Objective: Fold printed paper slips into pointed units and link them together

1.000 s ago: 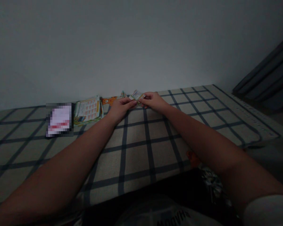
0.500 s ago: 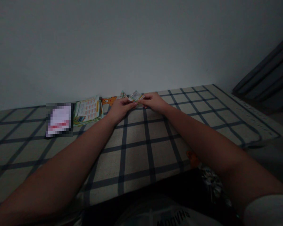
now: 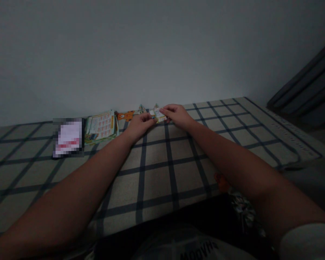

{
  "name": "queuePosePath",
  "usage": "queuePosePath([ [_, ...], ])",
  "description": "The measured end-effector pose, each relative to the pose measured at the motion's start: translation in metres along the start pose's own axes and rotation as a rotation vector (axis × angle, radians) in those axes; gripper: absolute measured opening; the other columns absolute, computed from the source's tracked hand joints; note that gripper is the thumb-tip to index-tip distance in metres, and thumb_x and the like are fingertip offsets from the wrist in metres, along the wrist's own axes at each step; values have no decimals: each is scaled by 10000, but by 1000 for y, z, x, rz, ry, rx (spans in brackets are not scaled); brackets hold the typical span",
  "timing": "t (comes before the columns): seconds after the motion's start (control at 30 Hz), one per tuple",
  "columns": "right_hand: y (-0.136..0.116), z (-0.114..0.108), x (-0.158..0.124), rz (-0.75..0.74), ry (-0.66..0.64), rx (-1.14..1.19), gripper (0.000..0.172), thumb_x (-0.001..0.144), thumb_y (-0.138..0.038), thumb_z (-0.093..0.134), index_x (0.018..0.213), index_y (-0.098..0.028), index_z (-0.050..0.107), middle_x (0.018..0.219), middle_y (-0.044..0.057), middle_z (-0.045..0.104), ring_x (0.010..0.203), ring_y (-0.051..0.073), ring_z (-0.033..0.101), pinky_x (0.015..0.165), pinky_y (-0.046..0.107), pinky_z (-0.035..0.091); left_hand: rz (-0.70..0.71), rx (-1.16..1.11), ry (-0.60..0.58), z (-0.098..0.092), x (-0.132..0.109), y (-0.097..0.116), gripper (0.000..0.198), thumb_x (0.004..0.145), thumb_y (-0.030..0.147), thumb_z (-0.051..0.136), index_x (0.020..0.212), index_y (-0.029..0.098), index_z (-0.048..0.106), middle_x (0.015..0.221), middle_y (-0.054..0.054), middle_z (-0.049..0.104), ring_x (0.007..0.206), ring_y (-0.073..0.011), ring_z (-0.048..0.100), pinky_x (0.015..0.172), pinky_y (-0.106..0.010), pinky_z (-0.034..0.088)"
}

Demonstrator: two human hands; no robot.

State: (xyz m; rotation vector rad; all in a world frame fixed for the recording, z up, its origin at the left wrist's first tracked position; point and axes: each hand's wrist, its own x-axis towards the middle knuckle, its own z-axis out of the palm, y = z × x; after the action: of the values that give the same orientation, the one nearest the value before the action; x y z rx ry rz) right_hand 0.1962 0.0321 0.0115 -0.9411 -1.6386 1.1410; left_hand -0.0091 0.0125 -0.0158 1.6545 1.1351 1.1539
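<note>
Both arms reach far forward over a checked sheet [image 3: 157,169] toward the wall. My left hand [image 3: 139,124] and my right hand [image 3: 176,115] meet on a small printed piece of paper [image 3: 158,114], each pinching one side of it with closed fingers. The paper is folded and held just above the sheet. A small folded paper shape [image 3: 141,108] and an orange printed piece [image 3: 125,116] lie just behind my left hand.
A stack of printed leaflets [image 3: 101,127] lies left of my hands, with a blurred-out card [image 3: 67,138] further left. A plain wall rises behind. Dark curtain folds [image 3: 308,94] hang at the right, past the edge of the sheet. The room is dim.
The small paper has been turned and pressed lower between my fingers; my right thumb now lies over it. Arms stay where they were.
</note>
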Motion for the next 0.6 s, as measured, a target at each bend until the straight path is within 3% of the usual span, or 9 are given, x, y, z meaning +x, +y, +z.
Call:
queuePosePath([
  [0.13, 3, -2, 3, -19, 46, 4, 150, 964, -239, 706, 834, -164, 693, 737, -13, 663, 577, 87, 548, 546, 201, 475, -2, 103, -40, 0, -2, 6, 410, 809, 576, 752, 771, 169, 715, 658, -13, 616, 575, -121, 454, 551, -265, 292],
  [0.27, 5, -3, 5, -42, 60, -21, 171, 961, -284, 718, 842, -171, 670, 746, -15, 659, 583, 90, 553, 563, 207, 488, 49, 160, -80, 0, -2, 8, 473, 873, 631, 683, 821, 165, 742, 688, -23, 632, 575, -119, 446, 543, -261, 289],
  [0.47, 1, -1, 2, 14, 67, 11, 195, 979, -238, 693, 805, -172, 634, 665, -28, 628, 547, 88, 548, 559, 202, 472, 59, 197, -31, 0, -2, 6, 381, 898, 542, 675, 752, 190, 681, 596, 24, 493, 524, -115, 365, 501, -265, 242],
  [0.6, -5, 3, 0, 96, 41, 72, 204, 991, -141, 637, 792, -173, 601, 634, -29, 627, 529, 91, 566, 563, 201, 484, 50, 77, 0, 1, 2, 0, 300, 868, 461, 692, 737, 196, 640, 619, 17, 513, 543, -118, 390, 513, -262, 259],
])
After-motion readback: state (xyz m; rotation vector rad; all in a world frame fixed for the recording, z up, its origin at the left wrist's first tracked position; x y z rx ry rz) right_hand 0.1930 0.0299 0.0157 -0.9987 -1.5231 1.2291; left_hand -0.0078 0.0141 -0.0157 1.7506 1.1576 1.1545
